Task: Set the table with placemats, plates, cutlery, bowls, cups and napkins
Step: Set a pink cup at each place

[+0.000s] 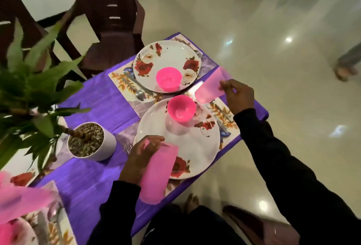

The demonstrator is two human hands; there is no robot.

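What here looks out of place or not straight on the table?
The near plate sticks out past the table edge and overlaps the far plate. Both pink bowls sit off-centre on their plates. Nothing is spilled or broken.

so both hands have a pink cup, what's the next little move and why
Probably lower the right hand and stand its pink cup on the purple tablecloth beside the far plate. That cup hangs tilted in the air between the two settings. Each plate already carries a pink bowl, yet no cup stands there. The left hand holds a second cup for the near plate.
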